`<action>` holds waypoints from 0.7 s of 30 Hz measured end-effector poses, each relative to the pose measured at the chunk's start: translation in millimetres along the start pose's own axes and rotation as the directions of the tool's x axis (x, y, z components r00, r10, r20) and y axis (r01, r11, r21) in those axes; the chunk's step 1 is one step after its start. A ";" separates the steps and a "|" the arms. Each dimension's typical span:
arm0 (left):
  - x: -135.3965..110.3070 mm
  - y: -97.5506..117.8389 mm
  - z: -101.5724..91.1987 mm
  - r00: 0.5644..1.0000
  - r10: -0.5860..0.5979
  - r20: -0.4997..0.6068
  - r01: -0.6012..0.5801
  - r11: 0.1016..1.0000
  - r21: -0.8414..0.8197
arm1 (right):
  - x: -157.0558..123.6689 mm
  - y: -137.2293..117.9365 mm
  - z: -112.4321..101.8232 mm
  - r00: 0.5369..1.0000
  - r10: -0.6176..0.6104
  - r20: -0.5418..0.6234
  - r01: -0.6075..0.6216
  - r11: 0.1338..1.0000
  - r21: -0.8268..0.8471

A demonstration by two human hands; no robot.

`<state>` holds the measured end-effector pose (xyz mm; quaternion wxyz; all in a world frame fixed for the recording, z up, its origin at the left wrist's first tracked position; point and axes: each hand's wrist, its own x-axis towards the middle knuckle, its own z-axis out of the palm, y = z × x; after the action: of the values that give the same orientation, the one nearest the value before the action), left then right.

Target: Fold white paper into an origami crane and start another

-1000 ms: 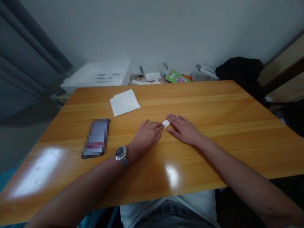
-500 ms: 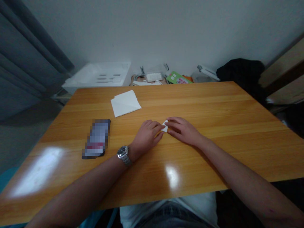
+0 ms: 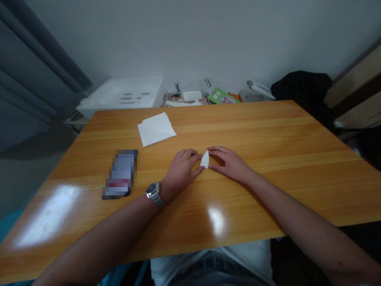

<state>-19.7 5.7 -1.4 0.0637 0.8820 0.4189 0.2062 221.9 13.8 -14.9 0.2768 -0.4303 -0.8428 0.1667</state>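
My left hand and right hand pinch a paper scrap between narrowed fingertips (my watch sits on the left wrist).

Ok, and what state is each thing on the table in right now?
Small white folded paper piece, held upright between both hands
Left hand, grip closed on the paper
Right hand, grip closed on the paper
Folded white paper napkin, lying flat
Black smartphone, lying flat, screen blurred
Silver metal wristwatch, worn on left wrist
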 end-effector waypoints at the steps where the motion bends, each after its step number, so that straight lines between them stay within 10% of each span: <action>1: 0.1 0.2 -0.3 1.000 0.006 -0.007 -0.006 1.000 -0.009 | 0.3 -0.4 -0.1 1.000 -0.005 -0.002 0.005 1.000 0.005; 11: 2.6 -0.9 1.3 0.998 0.057 -0.035 -0.064 0.967 -0.247 | -0.5 -0.4 0.6 0.998 -0.055 -0.014 0.056 0.998 0.037; 21: 3.7 6.3 1.2 0.954 -0.271 -0.132 0.153 0.813 -0.562 | 1.9 -19.2 -4.8 1.000 -0.026 -0.006 0.027 0.939 0.344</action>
<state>-12.6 4.5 0.5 0.2909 0.7485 0.4431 0.3986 211.7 4.5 -0.6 0.3507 -0.3641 -0.8063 0.3072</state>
